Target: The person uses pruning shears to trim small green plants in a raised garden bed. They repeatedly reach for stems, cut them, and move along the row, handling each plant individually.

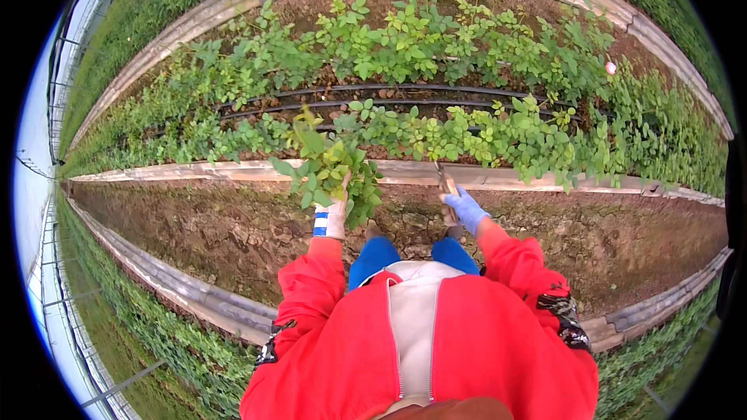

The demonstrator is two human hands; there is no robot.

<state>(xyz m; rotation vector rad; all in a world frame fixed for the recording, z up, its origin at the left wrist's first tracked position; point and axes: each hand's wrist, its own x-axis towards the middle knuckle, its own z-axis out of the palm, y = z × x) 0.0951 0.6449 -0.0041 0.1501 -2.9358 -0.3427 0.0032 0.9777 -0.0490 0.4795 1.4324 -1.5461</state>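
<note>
My left hand (332, 217), in a pale work glove with a blue-and-white cuff, grips a bunch of leafy cut stems (327, 172). The leaves cover most of the fingers. In my right hand (467, 209), which wears a lavender-blue glove, I hold pruning shears (446, 181). Their blades point away from me, towards the bed's near edging, just short of the front row of rose bushes (432, 134). Whether the blades are apart cannot be made out.
Behind the front row run black drip hoses (397, 88), then a second row of rose bushes (397, 41) with a pink bloom (610, 67). Low edging (496, 176) borders the bed. I stand on a cracked soil path (245, 227), with another edging (192, 294) behind me.
</note>
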